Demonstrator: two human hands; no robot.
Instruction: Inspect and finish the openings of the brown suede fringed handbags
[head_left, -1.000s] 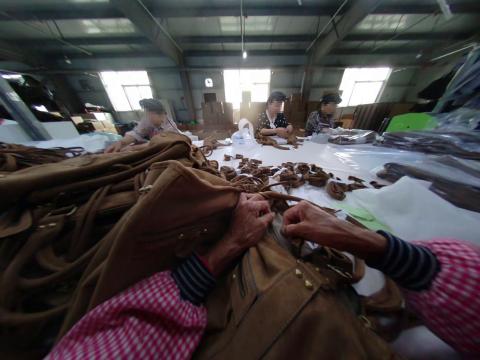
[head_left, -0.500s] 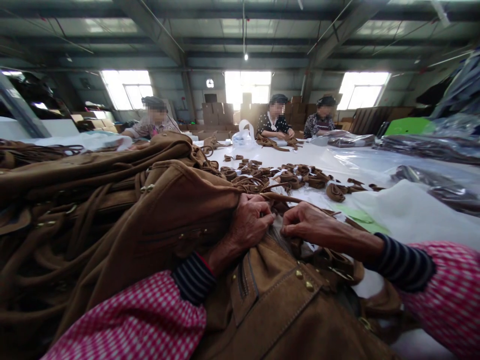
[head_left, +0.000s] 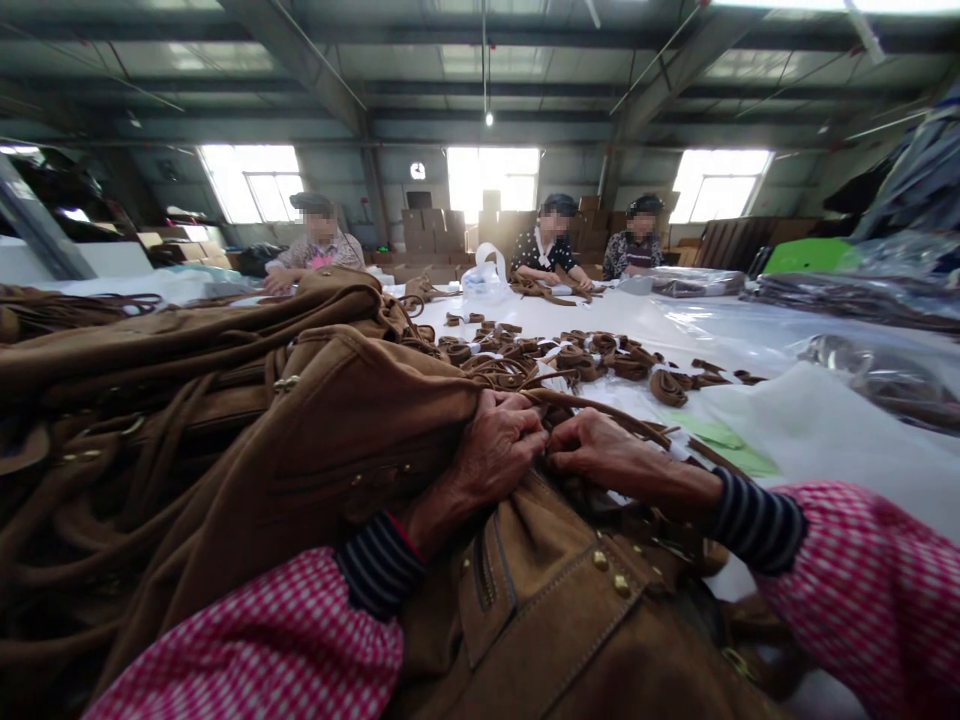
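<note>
A brown suede bag (head_left: 547, 590) with gold studs, stitched seams and a small zipped pocket lies right in front of me. My left hand (head_left: 499, 445) is closed on the bag's upper edge, its fingers curled over the material. Close beside it, almost touching, my right hand (head_left: 600, 450) is pinched at the same edge. Whatever is between the right fingertips is too small or hidden to name. Behind my left forearm rises another brown bag (head_left: 360, 420), part of a heap.
Rolled brown straps (head_left: 585, 355) with white bands lie on the white table (head_left: 720, 330). Green paper (head_left: 727, 445) and plastic-wrapped packs (head_left: 847, 300) are at the right. Three people work across the table, one handling brown straps (head_left: 555, 290).
My right hand has moved left, up against my left hand at the bag's edge. My left hand keeps its place. Across the table, the person at the left has straightened a little.
</note>
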